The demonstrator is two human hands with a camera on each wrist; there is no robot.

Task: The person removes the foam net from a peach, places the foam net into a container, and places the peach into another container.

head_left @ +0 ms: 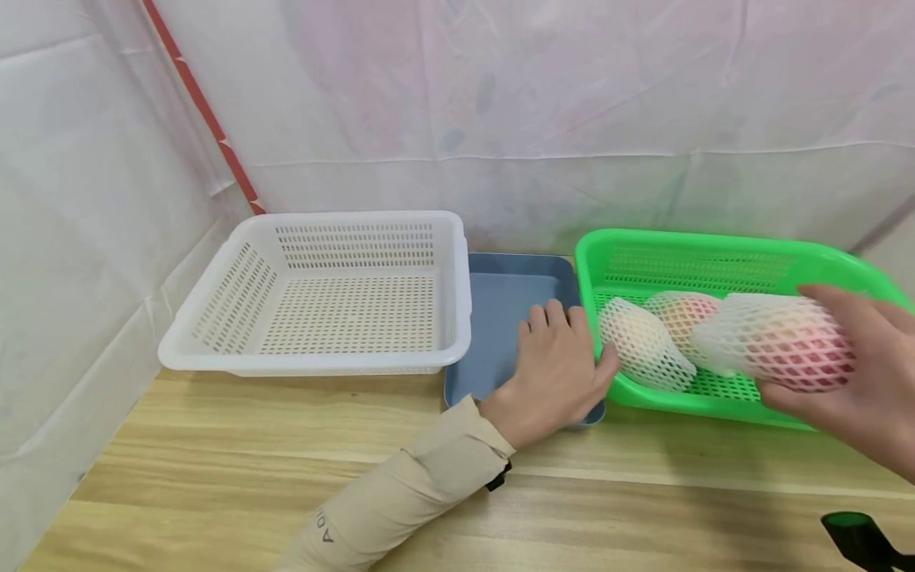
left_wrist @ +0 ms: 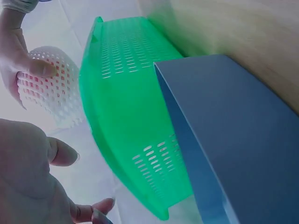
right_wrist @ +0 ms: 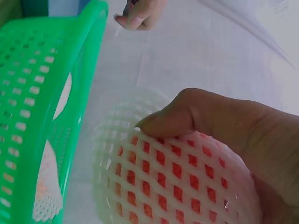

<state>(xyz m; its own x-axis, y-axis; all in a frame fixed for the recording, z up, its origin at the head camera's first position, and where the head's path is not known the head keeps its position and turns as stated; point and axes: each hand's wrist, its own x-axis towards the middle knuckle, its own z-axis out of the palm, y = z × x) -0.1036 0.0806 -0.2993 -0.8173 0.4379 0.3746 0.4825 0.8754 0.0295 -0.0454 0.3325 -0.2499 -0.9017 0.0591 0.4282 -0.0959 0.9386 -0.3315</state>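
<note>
My right hand (head_left: 875, 373) grips a reddish fruit (head_left: 797, 342) in a white foam net above the right part of the green basket (head_left: 700, 408). In the right wrist view, the thumb lies across the net (right_wrist: 168, 186), and red skin shows through its holes. Two more net-wrapped fruits, one pale (head_left: 639, 342) and one yellow-red (head_left: 679, 314), lie in the basket's left half. My left hand (head_left: 561, 365) hovers over the blue-grey tray (head_left: 493, 318), thumb near the basket's left rim. Its fingers are loosely bent and hold nothing; whether the thumb touches the rim, I cannot tell.
A white perforated basket (head_left: 463, 310) stands left of the tray on the wooden table (head_left: 286, 461). White sheeting (head_left: 343, 103) hangs behind and at the left. A black object with a green end (head_left: 858, 540) shows at the lower right.
</note>
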